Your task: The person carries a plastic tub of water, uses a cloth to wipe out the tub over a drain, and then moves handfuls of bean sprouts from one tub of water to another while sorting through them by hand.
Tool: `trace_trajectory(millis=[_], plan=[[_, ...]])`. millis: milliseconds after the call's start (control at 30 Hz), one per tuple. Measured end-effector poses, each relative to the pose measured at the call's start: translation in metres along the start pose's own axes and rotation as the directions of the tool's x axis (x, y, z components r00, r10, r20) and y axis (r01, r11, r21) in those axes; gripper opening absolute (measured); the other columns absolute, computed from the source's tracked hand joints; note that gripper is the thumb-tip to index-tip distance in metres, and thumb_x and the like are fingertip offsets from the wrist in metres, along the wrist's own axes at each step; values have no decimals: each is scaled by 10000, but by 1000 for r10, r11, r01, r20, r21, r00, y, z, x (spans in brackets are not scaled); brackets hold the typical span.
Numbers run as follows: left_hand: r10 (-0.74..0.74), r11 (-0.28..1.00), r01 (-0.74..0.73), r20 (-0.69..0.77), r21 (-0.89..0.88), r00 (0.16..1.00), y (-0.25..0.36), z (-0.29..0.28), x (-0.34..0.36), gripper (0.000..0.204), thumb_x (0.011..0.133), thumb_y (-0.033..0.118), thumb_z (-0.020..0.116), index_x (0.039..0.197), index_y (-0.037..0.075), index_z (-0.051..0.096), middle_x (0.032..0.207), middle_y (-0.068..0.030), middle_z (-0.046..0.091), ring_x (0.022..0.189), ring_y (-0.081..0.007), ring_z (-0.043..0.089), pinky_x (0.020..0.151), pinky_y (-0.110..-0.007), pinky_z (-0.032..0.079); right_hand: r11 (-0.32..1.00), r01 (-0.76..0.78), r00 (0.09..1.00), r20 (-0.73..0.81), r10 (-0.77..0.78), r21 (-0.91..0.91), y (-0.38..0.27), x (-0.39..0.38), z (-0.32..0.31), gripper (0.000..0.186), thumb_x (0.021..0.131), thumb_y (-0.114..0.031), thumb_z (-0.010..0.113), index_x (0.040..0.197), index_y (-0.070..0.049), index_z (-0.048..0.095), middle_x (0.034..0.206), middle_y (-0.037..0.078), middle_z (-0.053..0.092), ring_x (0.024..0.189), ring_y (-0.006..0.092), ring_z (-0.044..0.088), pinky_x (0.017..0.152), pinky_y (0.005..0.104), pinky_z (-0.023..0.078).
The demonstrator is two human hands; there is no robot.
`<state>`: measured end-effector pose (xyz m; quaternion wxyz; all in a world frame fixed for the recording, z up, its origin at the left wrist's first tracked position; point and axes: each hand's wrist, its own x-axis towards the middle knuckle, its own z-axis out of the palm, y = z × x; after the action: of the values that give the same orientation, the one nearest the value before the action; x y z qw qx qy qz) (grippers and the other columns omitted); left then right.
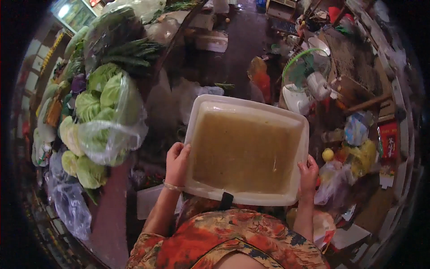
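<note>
I hold a large white rectangular plastic tub (206, 107) level in front of my body. Murky yellowish-brown water fills it. My left hand (177, 162) grips its left rim near the closest corner, with a thin bracelet at the wrist. My right hand (308, 171) clasps the right rim near the other close corner. A small black clip sits at the middle of the near edge.
Cabbages (102, 112), some in a clear plastic bag, and long green vegetables (132, 53) pile on a stall at the left. A green and white electric fan (307, 76) stands at the right among bags and clutter. Dark wet floor (237, 49) runs ahead.
</note>
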<state>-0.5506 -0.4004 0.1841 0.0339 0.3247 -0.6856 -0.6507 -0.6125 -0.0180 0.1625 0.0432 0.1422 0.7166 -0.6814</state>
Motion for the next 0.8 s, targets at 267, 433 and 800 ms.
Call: trace_trajectory(millis=[267,433,800], plan=[[113,993,-113,-27,21,993,76,10,128,215,884,162,570,740,12,517,658,47,443,639,-39,376,548,-231,327,999,46,999,25,-46,-1,-63,119,82,312,829,8,517,1137,39,562,1042,39,601,939,127,541,866,260,406],[103,989,-105,-24,-103,994,128,29,200,199,882,182,573,756,30,547,680,47,479,636,-44,407,559,-229,339,998,55,992,110,-56,13,-119,200,112,315,843,-14,502,1151,39,547,1040,59,599,940,138,549,865,269,412],[15,989,-25,-64,-148,998,205,93,335,182,845,189,606,774,29,553,692,37,492,647,-55,429,571,-230,356,995,101,981,167,-99,-4,-195,377,153,343,833,-16,533,1175,16,529,1063,59,601,951,141,557,867,280,428]])
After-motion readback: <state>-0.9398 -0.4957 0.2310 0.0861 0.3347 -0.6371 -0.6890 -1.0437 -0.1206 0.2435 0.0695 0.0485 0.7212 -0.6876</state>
